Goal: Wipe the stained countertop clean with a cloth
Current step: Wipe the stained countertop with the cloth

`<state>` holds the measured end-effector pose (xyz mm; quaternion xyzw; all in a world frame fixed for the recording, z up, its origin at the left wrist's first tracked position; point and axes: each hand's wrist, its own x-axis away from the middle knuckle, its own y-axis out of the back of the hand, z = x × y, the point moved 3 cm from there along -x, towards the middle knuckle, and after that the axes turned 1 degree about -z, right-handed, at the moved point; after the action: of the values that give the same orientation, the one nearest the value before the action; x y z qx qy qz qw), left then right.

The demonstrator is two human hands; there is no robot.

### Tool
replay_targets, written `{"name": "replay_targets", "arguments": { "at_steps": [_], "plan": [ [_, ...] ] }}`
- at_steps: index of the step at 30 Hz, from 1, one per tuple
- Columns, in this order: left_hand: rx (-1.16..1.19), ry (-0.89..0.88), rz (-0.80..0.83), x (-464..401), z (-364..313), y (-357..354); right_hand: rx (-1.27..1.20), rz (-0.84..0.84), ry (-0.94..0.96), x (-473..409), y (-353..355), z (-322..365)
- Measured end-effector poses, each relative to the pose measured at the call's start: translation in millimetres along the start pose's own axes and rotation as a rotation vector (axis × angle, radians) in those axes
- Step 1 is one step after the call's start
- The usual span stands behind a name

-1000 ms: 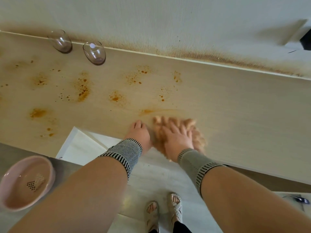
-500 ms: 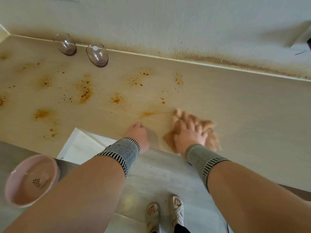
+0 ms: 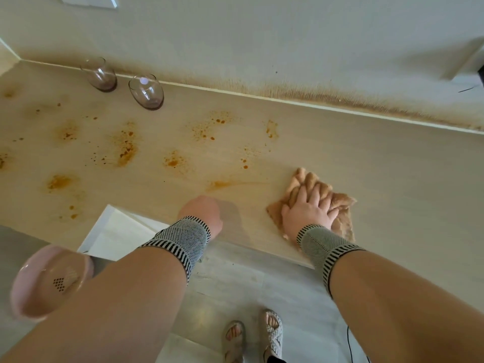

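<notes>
The countertop (image 3: 366,163) runs across the middle of the frame as a pale slab, and most of its left half is spattered with orange-brown stains (image 3: 125,150). From the cloth rightward the surface looks clean. A brown streak also runs along the wall (image 3: 314,96) just above the counter's back edge, right of centre.

The cloth (image 3: 340,221), tan and bunched, lies flat on the counter near its front edge, lower right of centre. The right hand (image 3: 306,213) presses it down with fingers spread and fairly straight — a flat palm, not a grip. The left hand (image 3: 201,213) rests on the counter near the front edge, just left of the cloth; its fingers seem curled under and hold nothing, though the back of the hand hides them.

To do this pass well, the person would probably sweep the cloth leftward into the nearest smear (image 3: 222,184), keeping the whole palm down so pressure spreads evenly. Overlapping strokes toward the front edge should lift stain rather than drag it. The dried spots likely need short, firm rubbing.

Two glasses (image 3: 146,91) stand at the upper left near the wall — long strokes should stop short of them. A pink bowl (image 3: 49,281) sits at the lower left, off the counter.
</notes>
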<state>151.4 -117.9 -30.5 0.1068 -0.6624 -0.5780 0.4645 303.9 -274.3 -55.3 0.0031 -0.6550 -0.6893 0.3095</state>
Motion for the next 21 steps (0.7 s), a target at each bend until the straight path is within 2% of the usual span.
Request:
{"name": "replay_targets", "arguments": {
  "at_steps": [4, 6, 8, 12, 14, 16, 18, 20, 21],
  "plan": [
    [0.049, 0.028, -0.048, -2, -4, 7, 0.164, 0.136, 0.616, 21, -11, 51],
    [0.047, 0.032, -0.056, -3, -7, 10, 0.205, 0.176, 0.729, 22, -11, 47],
    [0.050, 0.066, -0.033, -3, -12, 11, 0.152, 0.124, 0.639, 9, -3, 22],
    [0.071, 0.053, -0.080, -3, -18, 7, -0.009, 0.018, 0.156, -26, 23, -32],
    [0.115, 0.025, -0.126, -2, -20, 7, -0.028, 0.003, 0.043, -30, 26, -29],
    [0.179, 0.007, -0.161, -3, -22, 7, -0.026, 0.052, 0.119, -24, 23, -9],
    [0.236, -0.007, -0.201, -5, -27, 12, -0.050, 0.097, 0.288, -15, 15, 12],
    [0.296, -0.031, -0.230, -8, -34, 20, -0.184, 0.071, 0.390, -11, 17, 20],
    [0.336, -0.040, -0.236, -10, -38, 25, -0.320, 0.057, 0.371, -12, 23, 19]
  ]
}}
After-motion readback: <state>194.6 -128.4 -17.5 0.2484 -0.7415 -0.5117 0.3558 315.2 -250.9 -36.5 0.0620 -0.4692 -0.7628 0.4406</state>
